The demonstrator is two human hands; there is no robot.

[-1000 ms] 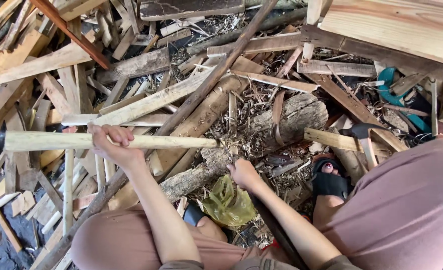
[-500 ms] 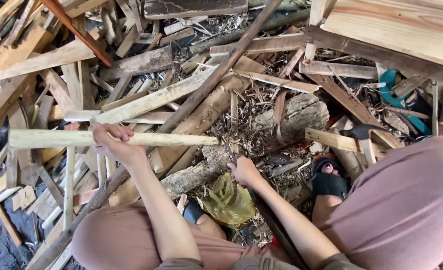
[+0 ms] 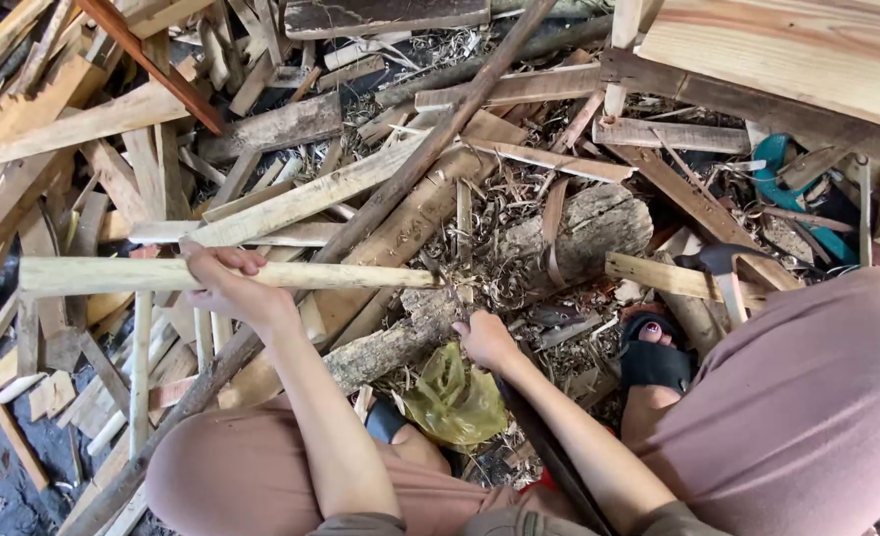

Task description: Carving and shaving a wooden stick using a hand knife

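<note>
- Stick lies level across the left of our view, long axis running left to right, its far end pointing right at the log.
- We see the left hand wrapped over the stick near its middle, fingers curled on top, grasping it.
- Pale wood, squarish in section, rough-cut and dry; its right tip narrows to a thin point just beside the log's bark.
- The right hand is clenched low beside the log, around a dark tool whose blade runs back toward our lap; what kind of tool, we cannot tell.
- The log is round, grey, cracked bark, lying slantwise under the stick's tip.
- A long dark pole crosses diagonally beneath the stick.
- Offcuts, slats and curled shavings cover the ground all round.
- A crumpled yellow bag sits just below the right hand.
- A black sandal rests to the right of the log.
</note>
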